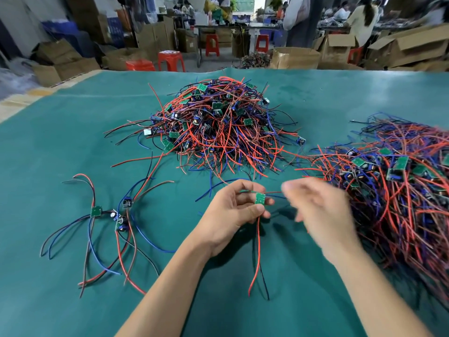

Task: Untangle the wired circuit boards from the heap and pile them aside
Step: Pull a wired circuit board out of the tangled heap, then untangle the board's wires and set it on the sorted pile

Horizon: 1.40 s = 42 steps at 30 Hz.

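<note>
A tangled heap [218, 125] of small green circuit boards with red, blue and black wires sits mid-table. My left hand [230, 212] pinches one small green board [260, 198] above the mat; its red and black wires hang down toward me, and a red and a blue wire run right. My right hand [318, 210] is blurred just right of the board, fingers loosely spread, and I cannot tell whether it touches those wires. A second, larger mass of wired boards [401, 190] lies at the right. A few separated boards [116, 215] lie spread at the left.
The green mat [73, 142] covers the table. Beyond its far edge stand cardboard boxes [295, 58], red stools [171, 60] and people at workbenches in the background.
</note>
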{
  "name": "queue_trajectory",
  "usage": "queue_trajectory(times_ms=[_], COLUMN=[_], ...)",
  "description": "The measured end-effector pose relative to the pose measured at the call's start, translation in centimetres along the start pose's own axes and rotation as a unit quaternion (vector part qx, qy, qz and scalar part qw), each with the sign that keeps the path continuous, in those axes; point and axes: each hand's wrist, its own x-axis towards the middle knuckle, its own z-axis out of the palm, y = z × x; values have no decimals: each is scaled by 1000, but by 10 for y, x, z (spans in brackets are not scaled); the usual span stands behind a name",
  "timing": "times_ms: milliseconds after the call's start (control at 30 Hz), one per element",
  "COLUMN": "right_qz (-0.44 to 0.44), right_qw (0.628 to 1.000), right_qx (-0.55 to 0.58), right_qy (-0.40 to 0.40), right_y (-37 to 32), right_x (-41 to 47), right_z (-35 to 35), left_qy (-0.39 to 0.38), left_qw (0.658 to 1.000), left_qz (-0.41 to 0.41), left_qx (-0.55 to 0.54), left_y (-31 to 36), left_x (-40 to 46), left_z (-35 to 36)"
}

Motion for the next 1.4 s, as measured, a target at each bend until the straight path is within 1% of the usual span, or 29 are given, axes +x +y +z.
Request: queue_trajectory(times_ms=[33,67,100,200,300,433,600,667,767,933,1000,1100,1267,1400], right_qz=[-4,-10,-17,-28,-28,-46,-87,-91,-83,-106,-119,-119,-137,-187], right_qw=[997,994,992,995,996,996,994,995,995,994,991,985,968,949], right_qx=[-30,-45,-51,-34,9,13,-27,-10,18,1,-10,6,18,36], right_qy=[-69,-104,-110,-86,-88,-82,-51,-49,-47,25,63,123,212,252], right_y=[-2,-3,-4,-5,-8,-12,-11,-10,-9,-9,-10,-12,-17,-31], right_x=[-6,-9,-11,-10,-10,-15,-17,-17,-19,-21,-21,-21,-12,-5], right_z=[9,14,16,11,10,12,14,14,15,18,19,18,7,-6], left_qy=[-4,-3,6,40,48,20,-3,-22,-30,-37,-53,-78,-118,-145], left_qw=[1000,1000,1000,999,999,999,997,995,996,996,995,991,985,979], left_qz=[-1,-1,0,-4,-13,-15,-20,-21,-21,-29,-40,-58,-64,-79], left_qx=[2,4,4,3,18,46,79,90,86,77,81,95,107,121], left_y=[0,-1,-1,-2,-3,-2,0,1,1,1,2,3,8,11], left_x=[0,-1,0,1,2,1,0,-1,-1,-1,-1,-3,-7,-9], left_z=[0,0,1,2,3,3,4,5,4,4,4,6,10,10])
